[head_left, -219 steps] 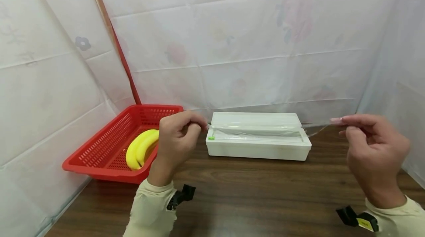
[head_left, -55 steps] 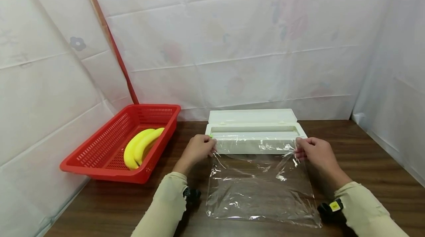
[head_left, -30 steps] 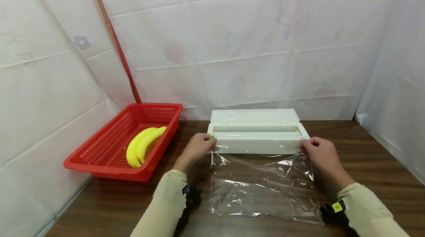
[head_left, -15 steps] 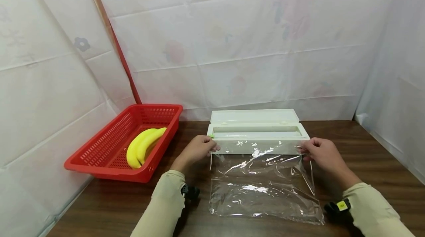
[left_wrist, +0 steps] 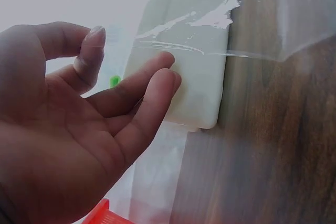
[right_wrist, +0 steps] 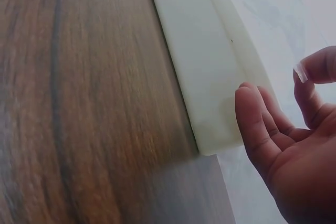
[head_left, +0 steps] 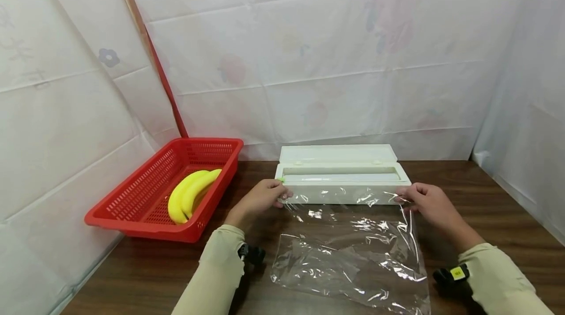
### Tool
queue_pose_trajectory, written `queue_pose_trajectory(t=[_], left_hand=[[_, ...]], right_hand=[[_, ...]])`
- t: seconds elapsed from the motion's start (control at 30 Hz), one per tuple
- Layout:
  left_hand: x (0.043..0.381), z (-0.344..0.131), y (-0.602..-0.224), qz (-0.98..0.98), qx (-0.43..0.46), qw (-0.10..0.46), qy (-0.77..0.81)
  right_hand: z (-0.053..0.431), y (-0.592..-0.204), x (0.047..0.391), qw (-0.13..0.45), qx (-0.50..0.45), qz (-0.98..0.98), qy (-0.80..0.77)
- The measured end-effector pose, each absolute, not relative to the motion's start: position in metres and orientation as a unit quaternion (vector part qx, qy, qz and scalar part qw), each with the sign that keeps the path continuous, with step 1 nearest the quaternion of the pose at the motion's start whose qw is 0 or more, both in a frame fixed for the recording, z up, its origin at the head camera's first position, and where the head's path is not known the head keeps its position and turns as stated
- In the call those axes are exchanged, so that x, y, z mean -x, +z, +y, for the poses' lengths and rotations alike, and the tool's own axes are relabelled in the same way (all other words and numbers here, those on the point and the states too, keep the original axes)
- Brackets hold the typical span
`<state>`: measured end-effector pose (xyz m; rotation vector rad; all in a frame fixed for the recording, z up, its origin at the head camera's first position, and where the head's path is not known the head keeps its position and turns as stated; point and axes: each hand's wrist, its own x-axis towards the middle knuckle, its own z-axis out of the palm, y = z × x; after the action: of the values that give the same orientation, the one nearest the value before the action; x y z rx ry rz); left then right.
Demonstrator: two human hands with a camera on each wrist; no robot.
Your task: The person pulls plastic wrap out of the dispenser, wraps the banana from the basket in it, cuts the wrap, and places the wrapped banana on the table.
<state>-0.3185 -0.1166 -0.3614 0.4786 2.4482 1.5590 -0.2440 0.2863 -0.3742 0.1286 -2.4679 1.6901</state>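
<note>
A clear sheet of plastic wrap point(head_left: 344, 261) hangs over the front of a white plastic wrap dispenser point(head_left: 344, 195) and spreads toward me over the table. At the sheet's left side, my left hand point(head_left: 264, 196) pinches the wrap between thumb and index finger, right by the dispenser's front left corner; its other fingers stretch over the box in the left wrist view. My right hand point(head_left: 425, 202) pinches the opposite side near the front right corner. The dispenser's lid point(head_left: 339, 153) is raised behind the roll point(head_left: 340, 177). A small green slider point(head_left: 281, 179) shows beside my left hand.
On the left stands a red perforated basket point(head_left: 132, 231) with yellow bananas point(head_left: 192, 196) inside. Pale patterned sheeting point(head_left: 309, 60) encloses the back and both sides of the brown wood-grain table point(head_left: 176, 275).
Earlier, both hands stretched the wrap above the dispenser; since then it came down over the front. In the last half second its near part spread closer and rippled, while my hands barely moved.
</note>
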Motion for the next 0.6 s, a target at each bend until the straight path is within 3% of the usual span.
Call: queue_pose_trajectory(t=[0.3,0.6], left_hand=[[0.319,-0.12,-0.357,0.809,-0.15,0.113,0.557],[0.323,-0.109,-0.363,0.762,-0.115,0.049,0.636]], right_hand=[[0.289,-0.373,0.245,0.059,-0.058,-0.801,0.593],[0.288,-0.37,0.243,0.086,-0.048,-0.796,0.597]])
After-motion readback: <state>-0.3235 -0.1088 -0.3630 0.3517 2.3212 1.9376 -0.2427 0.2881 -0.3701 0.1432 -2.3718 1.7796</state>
